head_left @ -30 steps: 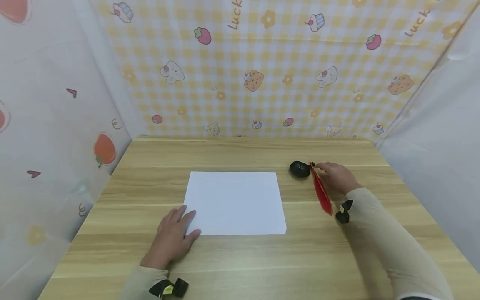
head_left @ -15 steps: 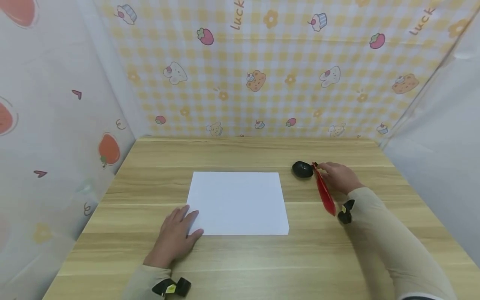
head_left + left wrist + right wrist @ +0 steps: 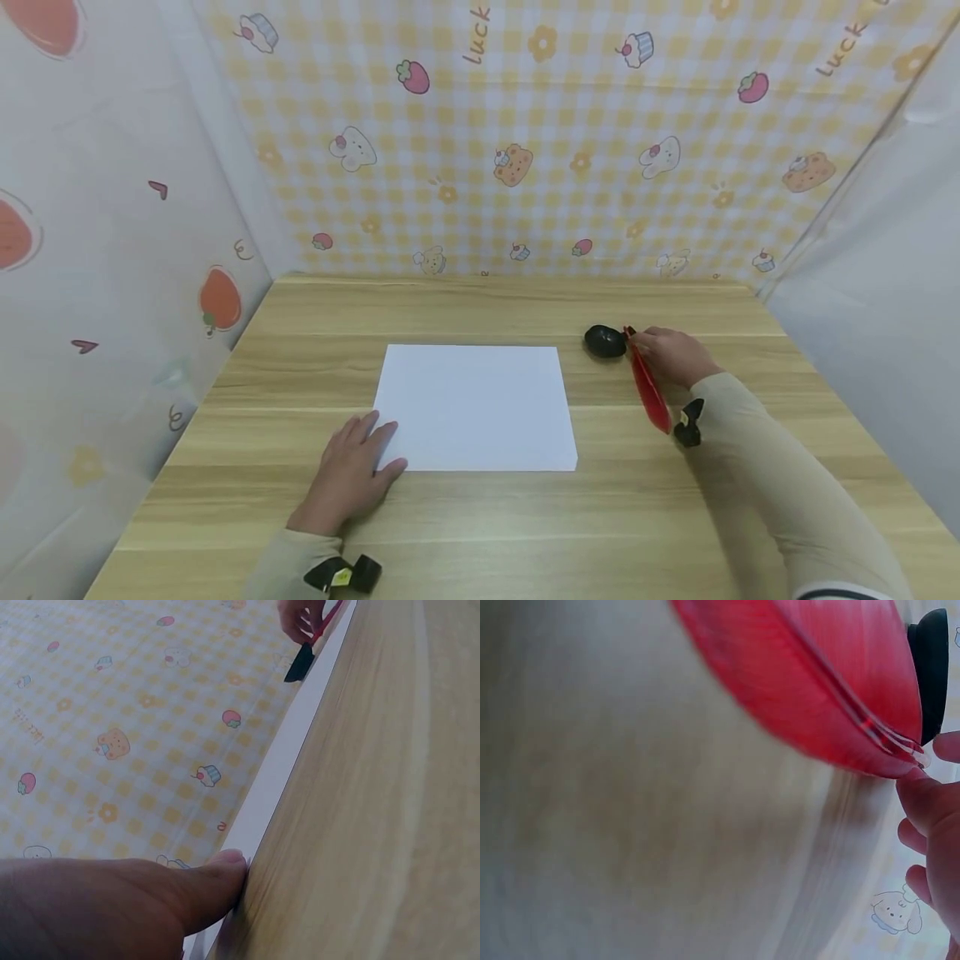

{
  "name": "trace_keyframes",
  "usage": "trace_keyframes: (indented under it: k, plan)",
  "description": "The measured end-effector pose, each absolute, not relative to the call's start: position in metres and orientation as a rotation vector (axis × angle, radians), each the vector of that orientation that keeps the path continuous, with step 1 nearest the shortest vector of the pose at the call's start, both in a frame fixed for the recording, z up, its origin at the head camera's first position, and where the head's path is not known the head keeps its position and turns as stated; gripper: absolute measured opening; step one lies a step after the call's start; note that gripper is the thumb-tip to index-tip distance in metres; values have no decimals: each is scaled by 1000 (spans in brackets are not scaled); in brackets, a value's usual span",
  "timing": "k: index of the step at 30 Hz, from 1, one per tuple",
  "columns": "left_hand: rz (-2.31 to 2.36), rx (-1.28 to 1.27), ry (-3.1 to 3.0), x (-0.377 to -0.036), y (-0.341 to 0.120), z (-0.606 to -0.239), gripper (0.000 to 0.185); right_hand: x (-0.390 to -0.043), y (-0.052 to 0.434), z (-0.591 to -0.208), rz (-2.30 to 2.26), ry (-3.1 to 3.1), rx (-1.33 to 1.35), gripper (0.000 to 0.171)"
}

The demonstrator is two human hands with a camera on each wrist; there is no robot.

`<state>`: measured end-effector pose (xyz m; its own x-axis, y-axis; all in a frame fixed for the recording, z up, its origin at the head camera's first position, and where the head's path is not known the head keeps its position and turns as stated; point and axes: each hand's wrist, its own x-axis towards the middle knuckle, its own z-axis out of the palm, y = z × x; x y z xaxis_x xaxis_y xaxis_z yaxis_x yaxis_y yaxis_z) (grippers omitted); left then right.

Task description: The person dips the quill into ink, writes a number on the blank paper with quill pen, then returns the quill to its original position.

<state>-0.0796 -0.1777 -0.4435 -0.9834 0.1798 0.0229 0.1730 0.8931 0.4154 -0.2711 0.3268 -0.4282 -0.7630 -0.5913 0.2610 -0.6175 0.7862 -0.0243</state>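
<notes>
A white sheet of paper lies on the wooden table. My left hand rests on its near left corner, fingers spread; in the left wrist view the thumb presses at the paper's edge. To the right of the sheet, a red feather pen slants beside a rounded black base. My right hand pinches the feather pen low down, close to the base. Seen from the right wrist, the thumb and a fingertip meet at the narrow end of the red vane. The pen's tip is hidden.
A yellow checked cloth hangs behind the table's far edge. White printed sheeting closes the left side, and plain white sheeting the right. Bare wood lies in front of the paper.
My right fingers have drawn in closer around the lower end of the feather pen. The left hand keeps its place on the paper, and the head view has shifted slightly.
</notes>
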Motion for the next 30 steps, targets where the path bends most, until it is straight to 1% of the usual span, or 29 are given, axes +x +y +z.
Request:
trace_keyframes:
  k: [13,22,30]
  plan:
    - [658,294,3040,-80,-177,-443,56,-273,324,-428,188,-2786,957,17]
    - [655,275,3030,-80,-178,-442,56,-272,323,-429,181,-2774,1001,24]
    - [653,283,3028,-80,-178,-443,56,-270,321,-426,174,-2839,987,22]
